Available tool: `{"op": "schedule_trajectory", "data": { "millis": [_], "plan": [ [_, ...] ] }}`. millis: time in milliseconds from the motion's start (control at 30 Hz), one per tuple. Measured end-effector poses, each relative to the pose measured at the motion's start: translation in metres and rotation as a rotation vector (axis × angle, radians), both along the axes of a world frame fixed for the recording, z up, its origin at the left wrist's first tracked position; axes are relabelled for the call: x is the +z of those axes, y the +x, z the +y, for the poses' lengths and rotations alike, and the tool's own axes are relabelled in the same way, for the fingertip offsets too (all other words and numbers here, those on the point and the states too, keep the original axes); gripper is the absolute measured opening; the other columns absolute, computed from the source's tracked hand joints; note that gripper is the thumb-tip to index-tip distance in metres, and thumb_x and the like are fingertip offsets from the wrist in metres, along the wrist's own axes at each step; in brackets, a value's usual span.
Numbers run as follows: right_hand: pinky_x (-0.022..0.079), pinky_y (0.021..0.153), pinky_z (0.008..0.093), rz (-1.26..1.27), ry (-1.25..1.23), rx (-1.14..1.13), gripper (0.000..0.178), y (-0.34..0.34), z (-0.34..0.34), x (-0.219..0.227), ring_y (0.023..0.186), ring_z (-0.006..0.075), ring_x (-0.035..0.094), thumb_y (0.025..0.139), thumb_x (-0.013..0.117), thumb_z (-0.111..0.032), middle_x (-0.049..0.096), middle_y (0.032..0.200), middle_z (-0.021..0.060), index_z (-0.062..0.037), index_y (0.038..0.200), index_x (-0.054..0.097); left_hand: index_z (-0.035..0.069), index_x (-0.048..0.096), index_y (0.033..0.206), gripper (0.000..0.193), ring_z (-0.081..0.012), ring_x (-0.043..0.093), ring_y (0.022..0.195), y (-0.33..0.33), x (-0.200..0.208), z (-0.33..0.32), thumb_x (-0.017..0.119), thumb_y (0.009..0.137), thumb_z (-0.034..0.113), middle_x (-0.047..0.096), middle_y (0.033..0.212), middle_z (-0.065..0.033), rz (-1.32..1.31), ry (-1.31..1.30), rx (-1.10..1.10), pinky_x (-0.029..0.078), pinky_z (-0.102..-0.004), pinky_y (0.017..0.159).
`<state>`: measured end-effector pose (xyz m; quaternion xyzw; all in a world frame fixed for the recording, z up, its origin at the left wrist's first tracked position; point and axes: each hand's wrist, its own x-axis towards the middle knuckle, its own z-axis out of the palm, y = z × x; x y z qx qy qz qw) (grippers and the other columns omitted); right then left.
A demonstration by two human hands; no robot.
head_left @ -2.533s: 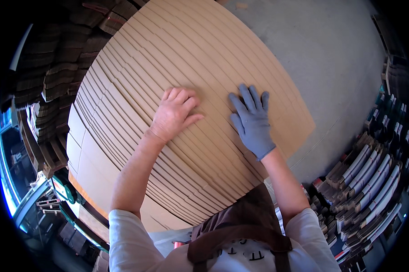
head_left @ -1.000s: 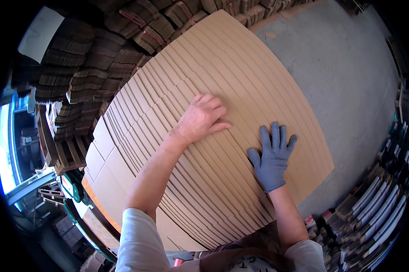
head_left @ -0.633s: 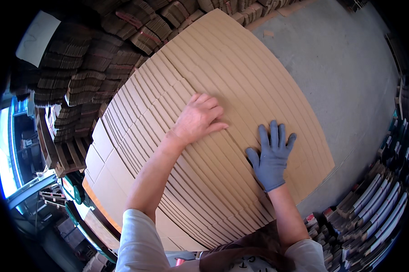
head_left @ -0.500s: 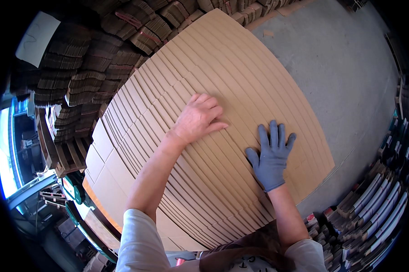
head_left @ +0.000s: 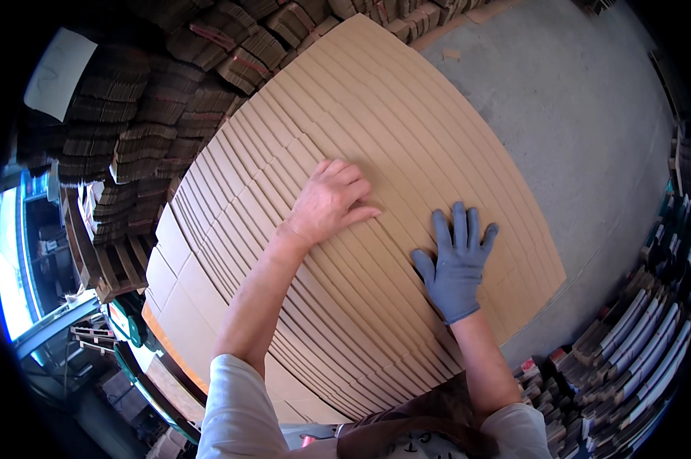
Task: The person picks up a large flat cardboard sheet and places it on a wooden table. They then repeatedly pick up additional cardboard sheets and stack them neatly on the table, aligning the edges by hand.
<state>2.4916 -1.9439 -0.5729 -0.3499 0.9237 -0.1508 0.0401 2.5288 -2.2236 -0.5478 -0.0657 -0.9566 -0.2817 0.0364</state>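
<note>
A wide fan of overlapping brown cardboard sheets (head_left: 407, 115) spreads in front of me, their edges stepped like shingles. Bare and curled, my left hand (head_left: 332, 200) rests on the middle of the fan. Its fingers are bent together with the tips turned down out of sight, and the thumb lies along the cardboard. Whether a sheet's edge is pinched there is hidden. My right hand (head_left: 456, 264), in a grey glove, lies flat on the sheets to the right, fingers spread, holding nothing.
Bundled stacks of flattened cardboard (head_left: 143, 141) rise at the far left, beside a wooden pallet (head_left: 123, 264). More bundles (head_left: 629, 344) stand at the lower right. Grey concrete floor (head_left: 575, 130) runs along the right side. An orange edge (head_left: 173, 348) shows under the sheets at left.
</note>
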Motion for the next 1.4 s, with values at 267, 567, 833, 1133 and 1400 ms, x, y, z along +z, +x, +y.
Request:
{"op": "schedule_trajectory", "data": {
  "millis": [267, 567, 833, 1133, 1400],
  "plan": [
    [0.021, 0.111, 0.0775, -0.001, -0.017, 0.0, 0.075, 0.0001, 0.0005, 0.0001, 0.14, 0.0451, 0.037, 0.081, 0.076, -0.047, 0.041, 0.154, 0.0208, -0.0128, 0.143, 0.053, 0.009, 0.063, 0.082, 0.033, -0.0271, 0.057, 0.093, 0.0002, -0.0009, -0.0005, 0.086, 0.076, 0.031, 0.06, 0.087, -0.0034, 0.009, -0.02, 0.007, 0.044, -0.0408, 0.09],
    [0.017, 0.114, 0.0754, -0.041, 0.015, 0.001, 0.074, 0.0008, 0.0006, 0.0026, 0.143, 0.0474, 0.035, 0.085, 0.072, -0.047, 0.038, 0.157, 0.0225, -0.0109, 0.146, 0.051, 0.01, 0.063, 0.081, 0.033, -0.027, 0.057, 0.093, 0.0015, -0.0039, -0.0014, 0.087, 0.075, 0.031, 0.06, 0.087, -0.0027, 0.013, 0.0, 0.015, 0.044, -0.0409, 0.09],
    [0.016, 0.116, 0.0739, -0.08, 0.023, -0.002, 0.073, 0.0001, -0.0012, 0.0064, 0.144, 0.0476, 0.035, 0.086, 0.072, -0.045, 0.038, 0.158, 0.0227, -0.0105, 0.147, 0.051, 0.009, 0.061, 0.079, 0.034, -0.028, 0.056, 0.091, 0.0008, -0.0034, -0.0003, 0.087, 0.073, 0.031, 0.058, 0.085, -0.0042, 0.023, 0.014, 0.015, 0.045, -0.0407, 0.088],
    [0.023, 0.109, 0.0772, 0.011, -0.049, -0.008, 0.075, -0.0016, 0.0009, 0.0006, 0.139, 0.0426, 0.039, 0.08, 0.076, -0.047, 0.043, 0.151, 0.0194, -0.014, 0.143, 0.052, 0.009, 0.06, 0.079, 0.036, -0.0292, 0.056, 0.09, -0.0007, 0.0015, 0.0006, 0.087, 0.073, 0.031, 0.056, 0.083, -0.0057, 0.021, 0.01, 0.022, 0.045, -0.0414, 0.087],
    [0.023, 0.109, 0.0776, 0.002, -0.033, -0.006, 0.073, -0.0017, 0.0018, 0.0006, 0.14, 0.0425, 0.037, 0.081, 0.076, -0.046, 0.042, 0.152, 0.0192, -0.0128, 0.142, 0.053, 0.009, 0.061, 0.079, 0.034, -0.0288, 0.056, 0.092, -0.0033, -0.0045, 0.0001, 0.087, 0.074, 0.031, 0.058, 0.085, -0.0054, 0.009, 0.007, 0.012, 0.045, -0.0409, 0.088]
  ]
}}
